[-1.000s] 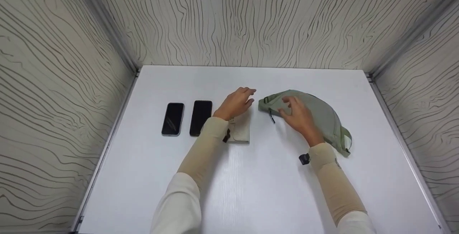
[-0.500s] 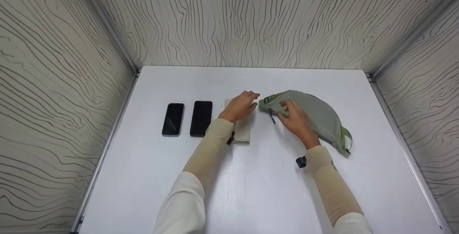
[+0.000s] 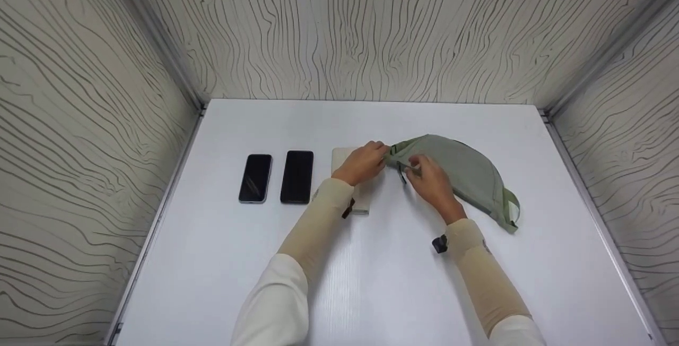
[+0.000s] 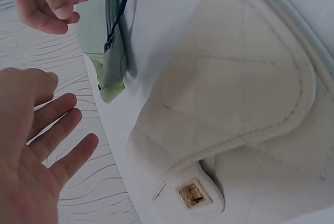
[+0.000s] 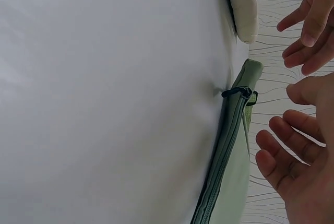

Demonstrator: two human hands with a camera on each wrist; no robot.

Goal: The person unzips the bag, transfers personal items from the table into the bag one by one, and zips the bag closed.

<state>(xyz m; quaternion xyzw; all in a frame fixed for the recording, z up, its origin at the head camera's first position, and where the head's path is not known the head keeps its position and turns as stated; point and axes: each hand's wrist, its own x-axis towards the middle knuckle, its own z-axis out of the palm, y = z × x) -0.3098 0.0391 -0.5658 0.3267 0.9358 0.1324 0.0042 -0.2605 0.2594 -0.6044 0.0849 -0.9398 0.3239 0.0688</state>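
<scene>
A sage-green crescent-shaped belt bag (image 3: 467,165) lies on the table, its dark zipper pull (image 4: 120,18) hanging at the left end. My left hand (image 3: 363,164) reaches over a cream quilted wallet (image 4: 224,93), fingertips at the bag's left tip in the head view. Left fingers (image 4: 73,158) look spread and relaxed, with nothing between them. Beside the zipper pull, my right hand (image 3: 432,181) hovers over the bag's front edge. Its fingers (image 5: 282,140) are loosely bent and stand apart from the bag in the right wrist view. The wallet's gold clasp (image 4: 193,193) shows under the flap.
Two dark-screened phones, a left one (image 3: 255,178) and a slightly larger one (image 3: 297,176), lie left of the wallet. Wood-grain panels (image 3: 350,27) enclose the white table (image 3: 350,282) at the back and both sides.
My left hand has moved right and toward me, from above the wallet to the bag's left tip. My right hand has shifted left and nearer to the zipper pull. The bag lies nearly unchanged.
</scene>
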